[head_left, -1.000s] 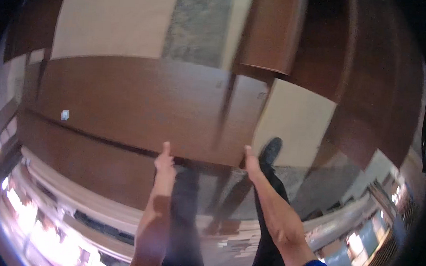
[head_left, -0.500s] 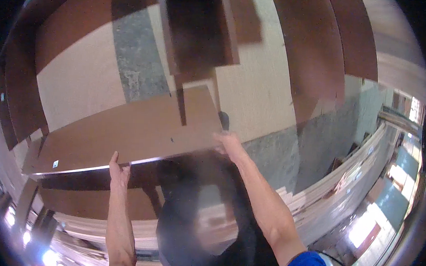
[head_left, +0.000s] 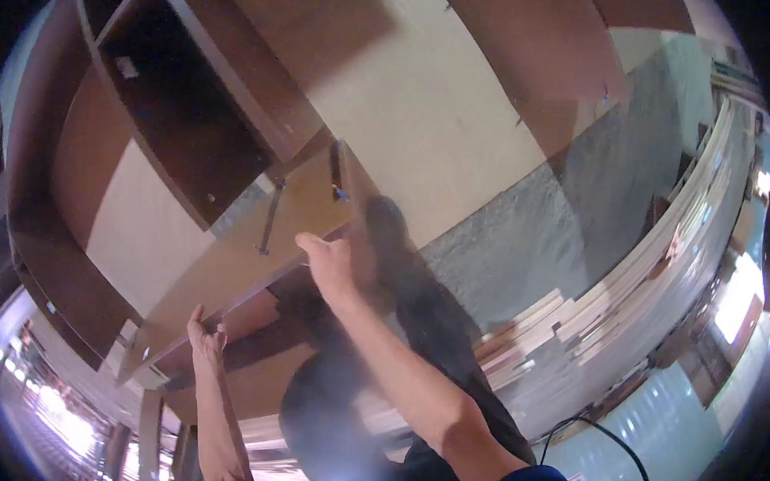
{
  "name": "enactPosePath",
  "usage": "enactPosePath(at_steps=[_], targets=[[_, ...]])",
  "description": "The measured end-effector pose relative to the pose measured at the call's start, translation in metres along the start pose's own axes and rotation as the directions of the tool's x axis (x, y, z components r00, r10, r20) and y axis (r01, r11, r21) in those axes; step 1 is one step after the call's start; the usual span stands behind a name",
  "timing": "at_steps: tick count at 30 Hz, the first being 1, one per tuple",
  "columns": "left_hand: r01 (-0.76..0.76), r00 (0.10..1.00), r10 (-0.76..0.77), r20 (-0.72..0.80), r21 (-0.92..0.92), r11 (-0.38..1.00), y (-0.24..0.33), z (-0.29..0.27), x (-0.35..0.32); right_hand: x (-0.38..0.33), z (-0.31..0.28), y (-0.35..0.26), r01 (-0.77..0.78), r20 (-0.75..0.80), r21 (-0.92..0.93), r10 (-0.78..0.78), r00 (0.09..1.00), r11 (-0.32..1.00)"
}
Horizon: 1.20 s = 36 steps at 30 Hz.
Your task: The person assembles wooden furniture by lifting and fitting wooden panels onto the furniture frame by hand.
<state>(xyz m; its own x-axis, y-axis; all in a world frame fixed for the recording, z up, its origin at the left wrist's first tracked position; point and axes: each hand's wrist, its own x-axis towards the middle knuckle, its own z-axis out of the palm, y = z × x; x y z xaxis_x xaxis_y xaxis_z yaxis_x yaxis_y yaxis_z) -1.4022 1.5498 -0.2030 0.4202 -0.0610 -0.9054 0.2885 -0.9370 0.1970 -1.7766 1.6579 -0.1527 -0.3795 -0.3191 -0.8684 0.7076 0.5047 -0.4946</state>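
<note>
A long brown wood panel [head_left: 218, 271] with a thin straight edge lies slantwise in front of me, its far right end higher in the picture. My left hand [head_left: 208, 334] is closed on the panel's near edge toward its left end, thumb on top and fingers underneath. Farther right along the same edge, my right hand [head_left: 327, 262] grips it, its fingers partly hidden below. A narrow dark strip [head_left: 270, 217] shows across the panel's face. Just beyond stands a brown, box-like cabinet frame [head_left: 265, 117] with a dark inside.
A large pale board [head_left: 435, 112] lies beyond the panel, beside brown boards [head_left: 538, 66]. Grey concrete floor [head_left: 512, 217] shows at right. Stacked light planks [head_left: 590, 312] run along the right side, and a black cable [head_left: 627, 440] curves at lower right. My dark-clothed legs are below.
The view has swung, and the panel now slants more steeply. My right hand sits farther left in the picture, nearer my left hand. Both hands still grip the panel.
</note>
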Motion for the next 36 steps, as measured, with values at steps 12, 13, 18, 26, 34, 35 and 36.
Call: enactPosePath(at_steps=[12,13,18,26,34,35,36], targets=[[0.090,0.987,-0.107,0.122,0.136,0.987,0.102,0.017,0.005,0.037,0.064,-0.012,0.030,-0.063,0.202,-0.018,0.998,0.979],[-0.017,0.991,-0.018,0.135,0.253,0.967,0.111,0.018,0.008,0.039,0.070,-0.013,0.040,-0.092,0.232,-0.019,0.996,0.972],[-0.011,0.999,0.005,0.036,0.176,0.984,0.094,0.034,-0.003,0.038,0.074,-0.009,0.028,-0.149,0.213,0.004,0.989,0.977],[-0.034,0.999,0.034,-0.035,0.000,0.999,0.094,0.046,-0.008,0.040,0.078,-0.011,-0.035,-0.198,0.096,0.054,0.979,0.995],[0.042,0.999,-0.041,0.016,-0.049,0.998,0.097,0.044,-0.004,0.040,0.075,-0.017,-0.044,-0.212,0.120,0.069,0.975,0.992],[0.054,0.998,-0.053,0.044,-0.026,0.998,0.101,0.044,-0.003,0.041,0.075,-0.019,-0.038,-0.211,0.124,0.064,0.975,0.992],[0.066,0.995,-0.065,0.072,-0.003,0.998,0.104,0.043,-0.001,0.040,0.074,-0.022,-0.036,-0.212,0.127,0.062,0.975,0.991]])
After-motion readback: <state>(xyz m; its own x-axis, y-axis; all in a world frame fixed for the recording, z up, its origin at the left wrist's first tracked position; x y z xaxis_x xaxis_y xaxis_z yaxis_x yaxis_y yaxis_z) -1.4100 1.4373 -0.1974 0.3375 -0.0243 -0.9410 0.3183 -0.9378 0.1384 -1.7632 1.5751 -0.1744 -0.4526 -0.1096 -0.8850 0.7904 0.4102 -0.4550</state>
